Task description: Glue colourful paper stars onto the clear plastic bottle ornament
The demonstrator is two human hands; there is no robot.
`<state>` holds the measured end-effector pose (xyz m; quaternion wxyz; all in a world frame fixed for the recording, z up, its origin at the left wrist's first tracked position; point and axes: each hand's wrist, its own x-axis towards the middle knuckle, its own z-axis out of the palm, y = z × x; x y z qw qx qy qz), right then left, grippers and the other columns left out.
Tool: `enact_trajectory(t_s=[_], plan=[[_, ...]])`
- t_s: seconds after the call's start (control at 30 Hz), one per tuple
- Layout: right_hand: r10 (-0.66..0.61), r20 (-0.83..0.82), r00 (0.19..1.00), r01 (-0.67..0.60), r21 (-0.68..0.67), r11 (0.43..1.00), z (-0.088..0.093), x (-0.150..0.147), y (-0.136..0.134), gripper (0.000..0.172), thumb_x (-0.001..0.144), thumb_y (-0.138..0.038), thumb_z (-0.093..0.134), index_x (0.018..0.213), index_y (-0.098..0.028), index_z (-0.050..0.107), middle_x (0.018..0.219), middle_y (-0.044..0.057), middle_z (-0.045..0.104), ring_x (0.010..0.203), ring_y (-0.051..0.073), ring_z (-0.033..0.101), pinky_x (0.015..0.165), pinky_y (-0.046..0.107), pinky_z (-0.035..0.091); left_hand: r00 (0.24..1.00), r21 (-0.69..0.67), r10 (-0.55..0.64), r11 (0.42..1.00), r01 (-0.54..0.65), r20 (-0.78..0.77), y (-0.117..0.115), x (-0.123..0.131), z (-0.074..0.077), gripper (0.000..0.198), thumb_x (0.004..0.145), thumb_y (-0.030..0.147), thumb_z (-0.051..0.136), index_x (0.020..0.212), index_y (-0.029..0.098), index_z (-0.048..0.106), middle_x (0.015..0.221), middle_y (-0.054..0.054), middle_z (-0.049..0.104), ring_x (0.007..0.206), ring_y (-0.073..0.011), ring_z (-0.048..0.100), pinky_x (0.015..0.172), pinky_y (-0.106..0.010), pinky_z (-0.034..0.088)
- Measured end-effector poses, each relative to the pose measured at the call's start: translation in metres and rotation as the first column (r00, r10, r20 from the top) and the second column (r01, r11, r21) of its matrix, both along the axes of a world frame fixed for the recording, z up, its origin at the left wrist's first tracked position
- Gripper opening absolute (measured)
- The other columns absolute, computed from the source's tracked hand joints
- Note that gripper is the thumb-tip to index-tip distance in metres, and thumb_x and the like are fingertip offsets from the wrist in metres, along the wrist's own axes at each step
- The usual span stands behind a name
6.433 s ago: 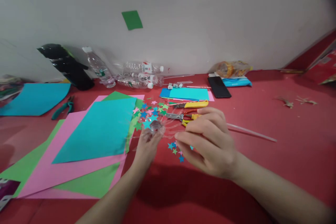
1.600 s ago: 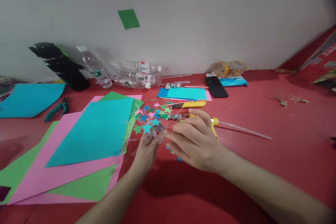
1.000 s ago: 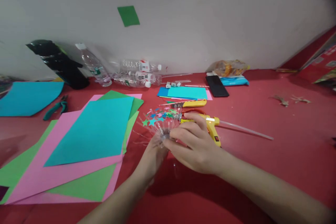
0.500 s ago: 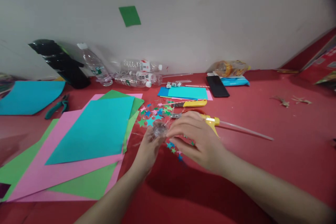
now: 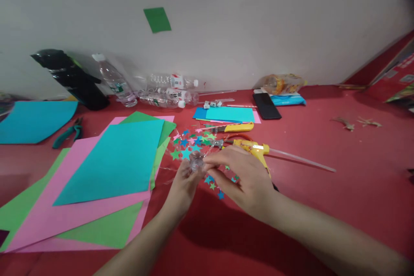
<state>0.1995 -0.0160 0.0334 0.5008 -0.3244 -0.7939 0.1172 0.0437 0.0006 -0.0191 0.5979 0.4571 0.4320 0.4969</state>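
Observation:
My left hand (image 5: 183, 185) grips from below a clear plastic piece (image 5: 195, 160) whose thin strips fan outward and carry small paper stars (image 5: 189, 144) in blue, green and pink. My right hand (image 5: 241, 177) reaches in from the right, with thumb and fingers pinched at the clear hub of that piece. A few loose stars (image 5: 213, 185) lie on the red table under the right hand. Just beyond the right hand lies a yellow glue gun (image 5: 254, 149) with a clear glue stick (image 5: 300, 160) pointing right.
Stacked teal, pink and green paper sheets (image 5: 110, 164) lie to the left, with teal pliers (image 5: 66, 133) beyond them. A yellow utility knife (image 5: 236, 128), small paper sheets (image 5: 229, 114), a black phone (image 5: 266, 105), plastic bottles (image 5: 161, 92) and a black bag (image 5: 73, 78) sit near the wall.
The star piece has been tipped and turned in my hands over the last second. My right hand has slid slightly down and right, uncovering more of the glue gun.

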Motion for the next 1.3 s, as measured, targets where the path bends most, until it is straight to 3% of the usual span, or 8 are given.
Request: enact_trajectory(t_s=[0.37, 0.53, 0.7, 0.8, 0.93, 1.1, 1.17, 1.3], plan=[[0.025, -0.009, 1.000, -0.024, 0.041, 0.999, -0.001, 0.003, 0.001, 0.013, 0.090, -0.011, 0.057, 0.097, -0.018, 0.065, 0.087, 0.003, 0.073, 0.081, 0.013, 0.065, 0.076, 0.030, 0.052, 0.996, -0.061, 0.050, 0.997, -0.046, 0.075, 0.000, 0.000, 0.001, 0.020, 0.061, 0.030, 0.079, 0.074, 0.021, 0.066, 0.080, -0.004, 0.071, 0.095, -0.0260, 0.066, 0.082, -0.035, 0.051], [0.011, -0.012, 1.000, -0.010, 0.070, 0.998, 0.000, 0.004, 0.000, 0.014, 0.090, -0.011, 0.055, 0.095, -0.018, 0.066, 0.084, 0.004, 0.072, 0.079, 0.015, 0.065, 0.073, 0.032, 0.052, 0.997, -0.001, 0.028, 1.000, -0.028, -0.066, 0.000, -0.006, 0.000, 0.019, 0.057, 0.026, 0.081, 0.068, 0.021, 0.067, 0.084, -0.006, 0.072, 0.094, -0.0258, 0.065, 0.084, -0.033, 0.050], [0.000, 0.013, 1.000, -0.001, 0.055, 0.999, 0.003, 0.003, -0.003, 0.014, 0.091, -0.011, 0.052, 0.093, -0.018, 0.064, 0.084, 0.003, 0.072, 0.077, 0.014, 0.063, 0.072, 0.030, 0.051, 0.994, 0.013, 0.040, 0.999, -0.039, -0.104, -0.002, -0.007, -0.009, 0.015, 0.069, 0.034, 0.074, 0.073, 0.022, 0.067, 0.080, -0.003, 0.071, 0.079, -0.0202, 0.064, 0.076, -0.030, 0.050], [-0.009, -0.007, 1.000, 0.009, 0.017, 1.000, 0.005, 0.002, -0.003, 0.012, 0.091, -0.012, 0.053, 0.095, -0.019, 0.063, 0.086, 0.003, 0.072, 0.079, 0.014, 0.063, 0.074, 0.030, 0.050, 0.986, 0.065, 0.053, 0.997, -0.043, -0.156, -0.002, -0.007, -0.011, 0.016, 0.069, 0.036, 0.075, 0.066, 0.023, 0.066, 0.072, -0.002, 0.068, 0.077, -0.0203, 0.063, 0.081, -0.031, 0.050], [-0.017, -0.032, 0.999, 0.018, 0.018, 1.000, 0.004, 0.000, -0.003, 0.013, 0.088, -0.011, 0.056, 0.096, -0.019, 0.061, 0.088, 0.003, 0.072, 0.080, 0.014, 0.061, 0.074, 0.030, 0.048, 0.970, 0.146, 0.038, 0.989, -0.002, -0.239, -0.001, -0.010, -0.006, 0.012, 0.072, 0.036, 0.071, 0.068, 0.025, 0.070, 0.078, -0.005, 0.070, 0.093, -0.0252, 0.064, 0.097, -0.038, 0.042], [-0.014, -0.019, 1.000, 0.014, 0.009, 1.000, 0.004, 0.001, -0.003, 0.017, 0.086, -0.009, 0.055, 0.099, -0.021, 0.060, 0.091, 0.002, 0.071, 0.083, 0.015, 0.060, 0.076, 0.032, 0.047, 0.936, 0.247, 0.047, 0.968, 0.043, -0.349, 0.003, -0.020, -0.007, 0.009, 0.060, 0.029, 0.078, 0.059, 0.028, 0.069, 0.076, -0.006, 0.071, 0.103, -0.0293, 0.062, 0.110, -0.042, 0.026], [-0.036, -0.004, 0.999, 0.036, 0.009, 0.999, 0.004, 0.001, -0.003, 0.019, 0.085, -0.010, 0.056, 0.099, -0.021, 0.060, 0.093, 0.002, 0.071, 0.086, 0.016, 0.061, 0.078, 0.034, 0.046, 0.890, 0.327, 0.082, 0.942, 0.079, -0.449, 0.005, -0.025, -0.011, 0.005, 0.065, 0.032, 0.074, 0.062, 0.029, 0.071, 0.077, -0.005, 0.071, 0.102, -0.0291, 0.062, 0.109, -0.042, 0.027], [-0.082, 0.009, 0.997, 0.082, 0.022, 0.996, 0.004, 0.004, -0.002, 0.019, 0.084, -0.010, 0.057, 0.100, -0.021, 0.060, 0.095, 0.004, 0.070, 0.090, 0.018, 0.061, 0.081, 0.036, 0.045, 0.796, 0.439, 0.159, 0.887, 0.144, -0.584, 0.008, -0.033, -0.022, 0.016, 0.075, 0.035, 0.060, 0.072, 0.031, 0.075, 0.087, -0.006, 0.073, 0.092, -0.0280, 0.061, 0.100, -0.043, 0.036]])
